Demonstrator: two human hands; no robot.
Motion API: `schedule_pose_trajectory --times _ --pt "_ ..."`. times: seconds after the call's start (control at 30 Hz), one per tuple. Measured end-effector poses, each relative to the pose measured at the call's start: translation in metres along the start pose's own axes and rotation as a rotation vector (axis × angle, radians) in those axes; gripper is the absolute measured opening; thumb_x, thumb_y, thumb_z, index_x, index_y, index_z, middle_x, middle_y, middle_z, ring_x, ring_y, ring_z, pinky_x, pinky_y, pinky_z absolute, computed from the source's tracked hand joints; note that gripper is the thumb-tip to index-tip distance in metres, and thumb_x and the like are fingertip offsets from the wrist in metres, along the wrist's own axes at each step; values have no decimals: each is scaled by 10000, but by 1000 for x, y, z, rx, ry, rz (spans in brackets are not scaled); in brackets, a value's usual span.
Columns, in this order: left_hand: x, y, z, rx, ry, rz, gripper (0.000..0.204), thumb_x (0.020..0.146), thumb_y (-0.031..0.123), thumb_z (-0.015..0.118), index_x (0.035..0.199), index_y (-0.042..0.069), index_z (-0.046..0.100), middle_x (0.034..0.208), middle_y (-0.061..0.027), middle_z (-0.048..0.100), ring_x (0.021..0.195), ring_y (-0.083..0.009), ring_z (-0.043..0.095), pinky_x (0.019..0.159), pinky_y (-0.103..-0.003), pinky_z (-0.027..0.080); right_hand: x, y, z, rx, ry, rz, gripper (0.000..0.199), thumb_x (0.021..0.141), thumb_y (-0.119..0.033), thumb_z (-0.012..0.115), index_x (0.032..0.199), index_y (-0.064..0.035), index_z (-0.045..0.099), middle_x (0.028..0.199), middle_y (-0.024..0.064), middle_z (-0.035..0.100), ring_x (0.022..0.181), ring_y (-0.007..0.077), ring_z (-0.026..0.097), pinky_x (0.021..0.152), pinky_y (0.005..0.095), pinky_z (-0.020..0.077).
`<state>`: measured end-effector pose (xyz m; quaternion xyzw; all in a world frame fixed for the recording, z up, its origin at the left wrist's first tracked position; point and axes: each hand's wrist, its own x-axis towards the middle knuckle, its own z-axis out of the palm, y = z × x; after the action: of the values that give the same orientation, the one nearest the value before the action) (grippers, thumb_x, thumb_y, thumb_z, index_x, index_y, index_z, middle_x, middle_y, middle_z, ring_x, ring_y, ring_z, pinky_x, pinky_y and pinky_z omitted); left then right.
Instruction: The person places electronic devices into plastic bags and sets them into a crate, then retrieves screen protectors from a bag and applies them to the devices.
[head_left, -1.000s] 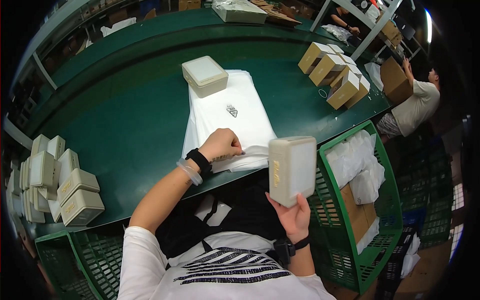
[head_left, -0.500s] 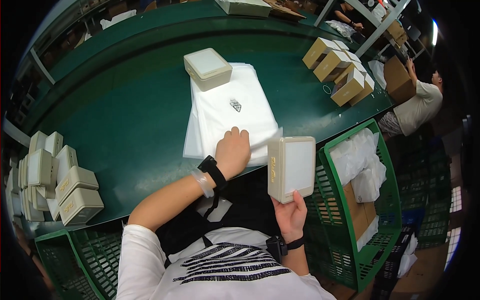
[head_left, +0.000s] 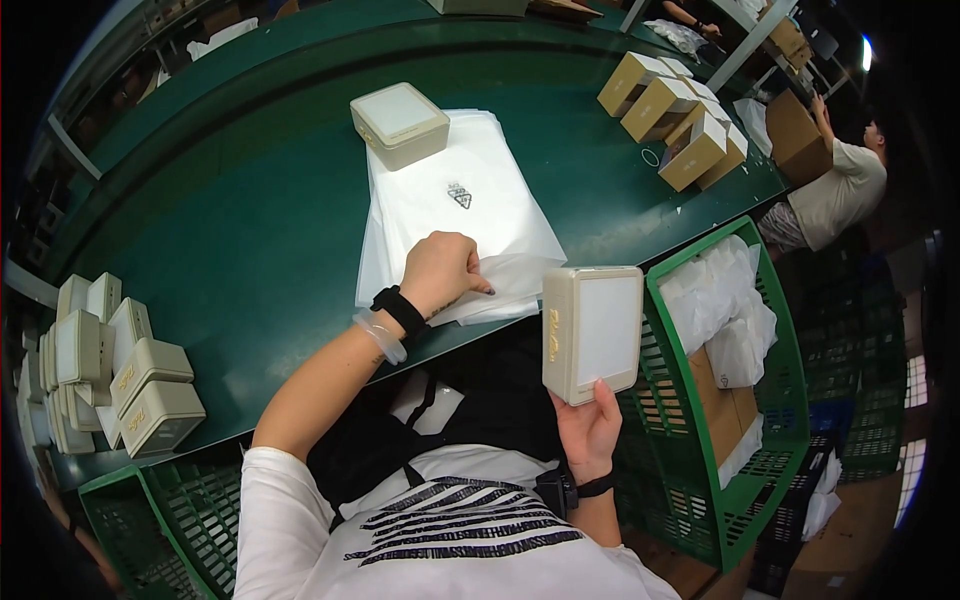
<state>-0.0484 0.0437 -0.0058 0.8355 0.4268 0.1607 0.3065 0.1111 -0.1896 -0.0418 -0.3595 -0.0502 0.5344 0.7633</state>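
Left hand [head_left: 445,272] presses fingertips onto a stack of white bags [head_left: 455,215] on the green table [head_left: 250,230], pinching the top bag's edge. Right hand [head_left: 590,430] grips a beige box [head_left: 592,332] upright, just beside a green basket [head_left: 770,400].

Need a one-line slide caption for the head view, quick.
Left hand pinches the top bag of a white stack on the green table; right hand holds a beige box.

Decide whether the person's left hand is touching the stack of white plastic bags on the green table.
Touching. The head view shows the left hand lying on the near edge of the stack of white plastic bags, its fingers pinching the top bag.
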Motion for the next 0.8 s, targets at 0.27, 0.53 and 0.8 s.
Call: schedule_pose_trajectory --times 0.27,0.53,0.8 --pt "0 -11 25 286 179 219 210 700 214 748 685 26 657 695 -142 640 596 -263 603 580 -349 479 7 18 28 -375 -73 11 497 905 -170 535 1341 -1 368 1270 129 513 1151 252 528 962 406 450" --pt "4 -16 -14 -268 -279 -177 177 780 159 632 802 3 713 743 -154 676 650 -244 639 645 -308 502 16 24 28 -276 103 2 464 921 -216 545 1305 2 399 1242 129 522 1113 232 548 904 386 488" --pt "-2 -16 -17 -314 137 -127 193 813 165 619 866 -1 701 751 -144 671 644 -225 623 652 -294 495 20 44 41 -752 -51 -332 527 817 -139 691 1237 19 414 1186 146 544 1052 243 581 862 358 493"
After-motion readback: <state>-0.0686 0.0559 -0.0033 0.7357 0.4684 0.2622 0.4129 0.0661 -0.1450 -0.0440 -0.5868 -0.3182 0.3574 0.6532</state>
